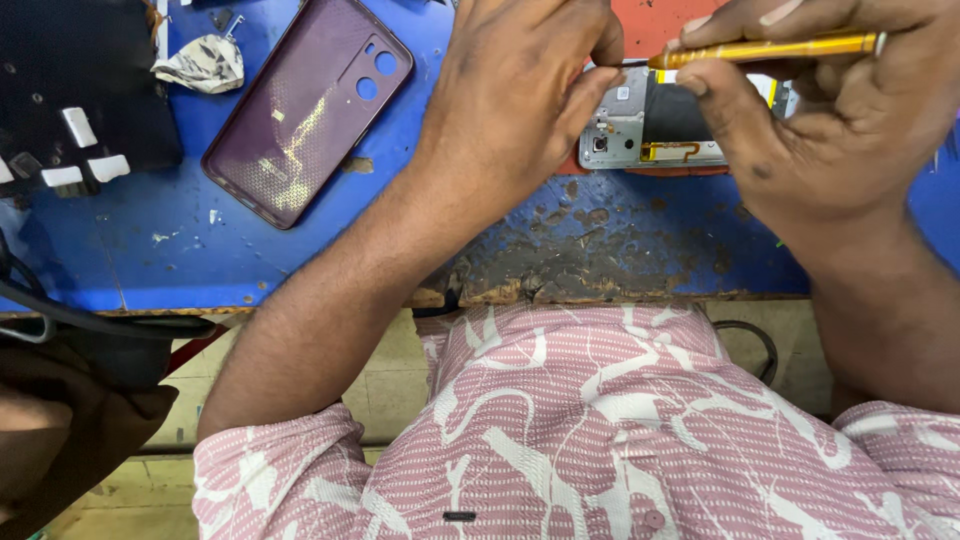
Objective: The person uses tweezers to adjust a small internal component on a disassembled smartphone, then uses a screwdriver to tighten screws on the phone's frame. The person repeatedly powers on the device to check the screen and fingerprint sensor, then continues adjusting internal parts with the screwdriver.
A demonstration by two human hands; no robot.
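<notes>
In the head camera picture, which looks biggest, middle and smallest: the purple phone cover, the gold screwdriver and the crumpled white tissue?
1. Purple phone cover, biggest by far.
2. Gold screwdriver, long but thin; the right hand hides part of it, so its full length is unsure.
3. Crumpled white tissue, smallest.

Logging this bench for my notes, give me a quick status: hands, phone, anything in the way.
Left hand pinching at the opened phone. Right hand gripping a yellow screwdriver over it. Purple back cover lies apart, left of the hands.
</notes>
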